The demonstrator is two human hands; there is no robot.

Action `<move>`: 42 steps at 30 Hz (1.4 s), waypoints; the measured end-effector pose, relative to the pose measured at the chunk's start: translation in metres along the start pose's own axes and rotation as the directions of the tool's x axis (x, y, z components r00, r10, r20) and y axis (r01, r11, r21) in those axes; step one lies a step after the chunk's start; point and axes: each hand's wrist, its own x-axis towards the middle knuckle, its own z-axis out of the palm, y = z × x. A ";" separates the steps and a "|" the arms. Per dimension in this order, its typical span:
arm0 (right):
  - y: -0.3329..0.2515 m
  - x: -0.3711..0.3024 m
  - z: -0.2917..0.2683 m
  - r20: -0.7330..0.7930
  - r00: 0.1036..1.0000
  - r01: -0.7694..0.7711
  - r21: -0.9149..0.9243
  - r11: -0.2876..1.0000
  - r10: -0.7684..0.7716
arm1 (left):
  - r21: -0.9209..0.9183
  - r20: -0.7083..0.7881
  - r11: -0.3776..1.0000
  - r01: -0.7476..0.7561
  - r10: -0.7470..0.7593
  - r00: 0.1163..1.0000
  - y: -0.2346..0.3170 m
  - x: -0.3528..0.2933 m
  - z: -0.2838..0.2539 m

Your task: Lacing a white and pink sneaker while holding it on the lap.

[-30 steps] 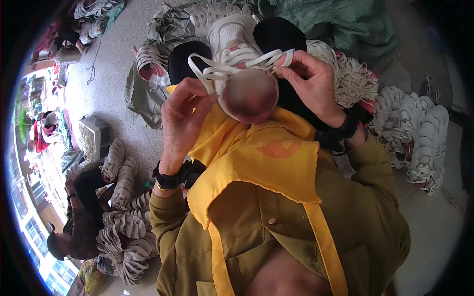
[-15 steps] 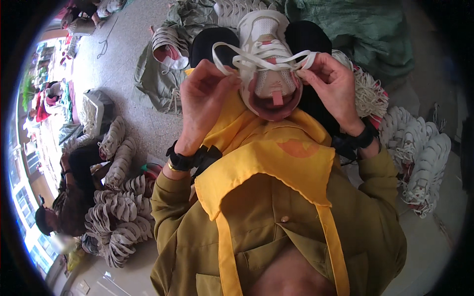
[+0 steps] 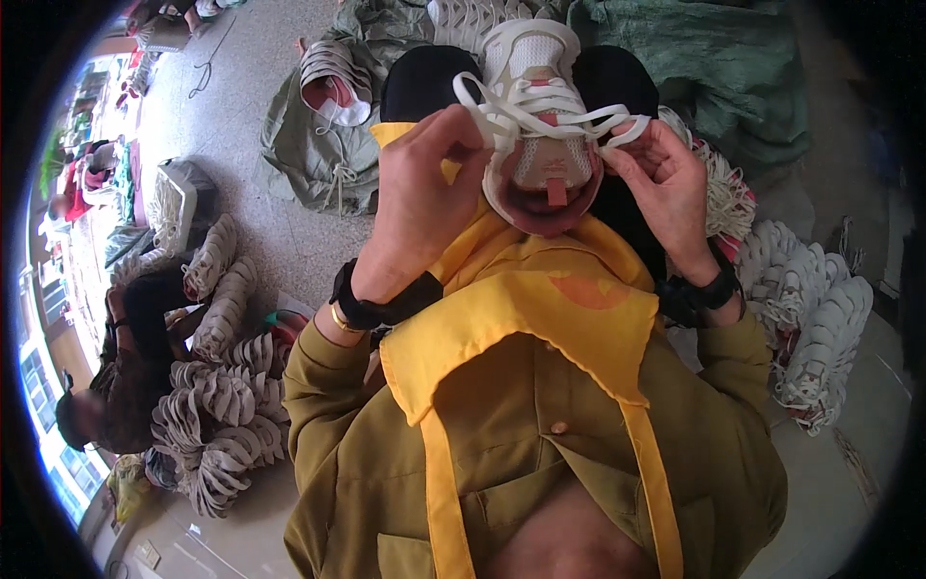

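Note:
Between my knees rests a white and pink sneaker, its opening and pink pull tab towards me. A white shoelace runs across its tongue in loops. My left hand is closed in a pinch on the lace at the shoe's left side, with a loop standing up above the fingers. On the other side my right hand pinches the lace between thumb and fingers, another loop lying over the fingertips. A yellow apron covers my lap below the shoe.
Stacked white shoe uppers lie on a grey-green sack. A bundle of white laces and rows of laced shoes are at my right. At left a co-worker sits by piled shoe parts; a green sack lies ahead.
The shoe has shifted slightly right in view. My left hand has moved right and turned, staying closed on the lace; my right hand keeps its pinch.

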 end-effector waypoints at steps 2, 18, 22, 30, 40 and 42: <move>0.000 -0.001 -0.002 0.008 1.000 -0.023 -0.015 1.000 0.023 | 0.074 0.024 0.995 -0.065 0.063 0.998 0.009 0.006 -0.002; 0.001 -0.003 -0.002 0.023 1.000 0.020 -0.006 1.000 -0.020 | 0.292 0.258 0.916 -0.277 0.203 0.945 0.039 0.021 0.004; 0.001 -0.003 -0.001 0.026 0.999 0.047 0.021 0.999 -0.048 | 0.146 0.199 0.976 -0.162 0.131 0.971 0.022 0.024 0.008; -0.003 -0.010 -0.007 -0.013 0.998 0.062 -0.290 0.955 -0.069 | -0.020 -0.015 0.998 0.051 -0.052 0.999 0.017 0.010 0.007; -0.021 -0.008 0.006 0.079 0.881 0.440 -0.502 0.745 -0.467 | 0.106 -0.104 0.994 -0.035 0.046 0.993 0.014 -0.002 0.018; -0.020 -0.008 0.008 0.080 0.879 0.437 -0.530 0.727 -0.470 | 0.068 -0.106 0.996 -0.051 0.059 0.993 0.013 -0.002 0.019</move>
